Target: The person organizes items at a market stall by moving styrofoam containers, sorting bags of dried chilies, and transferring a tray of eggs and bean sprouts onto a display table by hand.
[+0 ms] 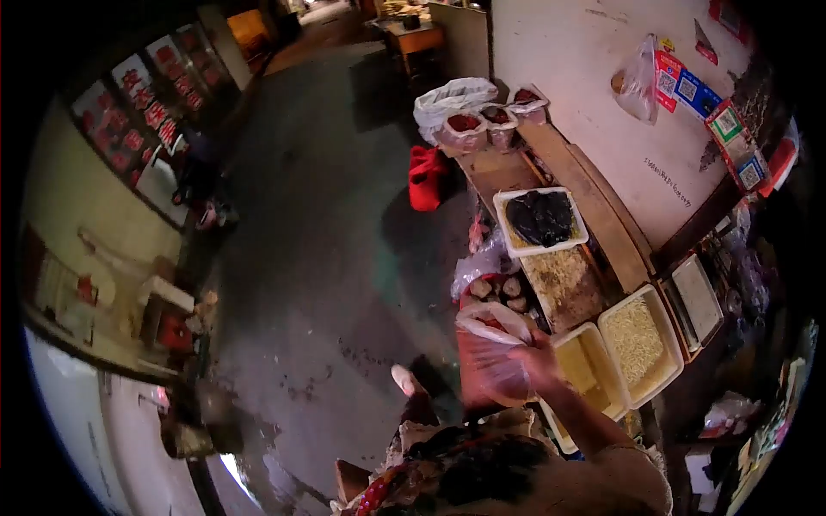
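My right hand [538, 361] is closed on the rim of a clear plastic bag [499, 365] with something red inside its open top. The bag hangs at the near left edge of the stall, beside a white tub of yellowish liquid [587, 370]. Behind the bag, several round brown lumps [499, 291] lie in a red container. A tub of pale shreds [638, 340] stands to the right. Farther back, a white tray [542, 250] holds a black mass. My left hand cannot be made out.
Open bags of red goods [465, 125] stand at the stall's far end, near a red bag [424, 178] on the floor. A scale-like flat device [697, 297] lies at the right. A pale shoe or foot [403, 379] shows below. Signs with codes [688, 90] hang on the wall.
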Available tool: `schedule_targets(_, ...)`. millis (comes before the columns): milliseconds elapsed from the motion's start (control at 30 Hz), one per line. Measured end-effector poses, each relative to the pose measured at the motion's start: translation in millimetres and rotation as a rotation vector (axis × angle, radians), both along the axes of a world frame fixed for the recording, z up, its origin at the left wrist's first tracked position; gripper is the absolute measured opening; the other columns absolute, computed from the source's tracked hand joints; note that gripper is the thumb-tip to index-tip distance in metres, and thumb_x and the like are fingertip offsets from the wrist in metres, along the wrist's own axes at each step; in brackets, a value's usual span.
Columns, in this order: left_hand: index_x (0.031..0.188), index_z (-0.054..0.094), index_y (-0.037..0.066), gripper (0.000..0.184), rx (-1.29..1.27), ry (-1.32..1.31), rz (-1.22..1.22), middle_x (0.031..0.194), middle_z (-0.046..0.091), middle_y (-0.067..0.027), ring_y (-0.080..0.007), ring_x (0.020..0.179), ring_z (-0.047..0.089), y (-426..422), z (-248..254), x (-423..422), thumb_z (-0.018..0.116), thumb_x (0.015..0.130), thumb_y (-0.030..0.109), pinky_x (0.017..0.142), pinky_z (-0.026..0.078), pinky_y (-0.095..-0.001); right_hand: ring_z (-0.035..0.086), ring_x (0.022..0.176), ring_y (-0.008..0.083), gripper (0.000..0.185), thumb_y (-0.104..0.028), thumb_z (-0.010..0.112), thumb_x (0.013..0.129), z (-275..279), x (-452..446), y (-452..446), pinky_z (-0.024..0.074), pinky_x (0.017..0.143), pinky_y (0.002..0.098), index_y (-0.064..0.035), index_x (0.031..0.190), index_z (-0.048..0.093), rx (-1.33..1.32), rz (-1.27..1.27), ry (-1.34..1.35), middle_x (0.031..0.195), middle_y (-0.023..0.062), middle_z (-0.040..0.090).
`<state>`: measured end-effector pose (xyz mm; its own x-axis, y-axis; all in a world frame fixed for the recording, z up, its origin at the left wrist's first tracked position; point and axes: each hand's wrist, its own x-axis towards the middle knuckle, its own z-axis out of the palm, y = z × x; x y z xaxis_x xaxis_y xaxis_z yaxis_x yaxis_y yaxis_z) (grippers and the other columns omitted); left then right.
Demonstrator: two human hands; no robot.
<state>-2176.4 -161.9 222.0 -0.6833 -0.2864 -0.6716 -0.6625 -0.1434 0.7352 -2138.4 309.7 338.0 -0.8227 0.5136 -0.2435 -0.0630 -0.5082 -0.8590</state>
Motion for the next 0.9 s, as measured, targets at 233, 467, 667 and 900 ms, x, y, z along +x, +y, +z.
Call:
schedule_targets(233, 0.103, 0.051, -0.001, 0.030, 0.004, -0.009, -0.059, 0.081, 0.053, -0.0087, -0.0218, 0.066, 0.054, 32, -31, -226, 0.051, 0.075, 0.011, 0.055, 0.047, -0.0319, 0.055, 0.096, 0.0189, 0.052, 0.002, 0.053, 0.068, -14, -158, 26, 0.0434, 0.084, 0.0286, 0.0030, 0.119, 0.047, -0.081, -0.056, 0.089, 0.109, 0.0091, 0.056)
schedule_targets(467, 0.102, 0.051, -0.002, 0.030, -0.065, 0.088, -0.186, 0.077, 0.053, -0.0091, -0.0223, 0.063, 0.055, 44, -1, -417, 0.050, 0.075, 0.010, 0.052, 0.047, -0.0320, 0.057, 0.084, 0.0148, 0.038, -0.003, 0.050, 0.074, 29, -281, 59, 0.0460, 0.074, 0.0261, 0.0033, 0.112, 0.051, -0.073, -0.237, -0.144, 0.098, 0.0076, 0.060)
schedule_targets(667, 0.101, 0.051, -0.002, 0.029, -0.071, 0.183, -0.276, 0.075, 0.053, -0.0095, -0.0227, 0.060, 0.055, 81, 5, -541, 0.049, 0.074, 0.009, 0.050, 0.047, -0.0320, 0.058, 0.083, 0.0155, 0.033, -0.004, 0.050, 0.077, 34, -367, 127, 0.0465, 0.073, 0.0265, 0.0034, 0.109, 0.052, -0.132, -0.270, -0.050, 0.097, 0.0078, 0.060)
schedule_targets(900, 0.100, 0.051, -0.003, 0.029, -0.066, 0.228, -0.395, 0.071, 0.053, -0.0099, -0.0232, 0.057, 0.055, 218, -16, -678, 0.047, 0.073, 0.008, 0.046, 0.047, -0.0320, 0.058, 0.083, 0.0174, 0.033, -0.001, 0.053, 0.075, 28, -457, 272, 0.0472, 0.073, 0.0276, 0.0026, 0.108, 0.053, -0.193, -0.385, -0.005, 0.095, 0.0083, 0.061)
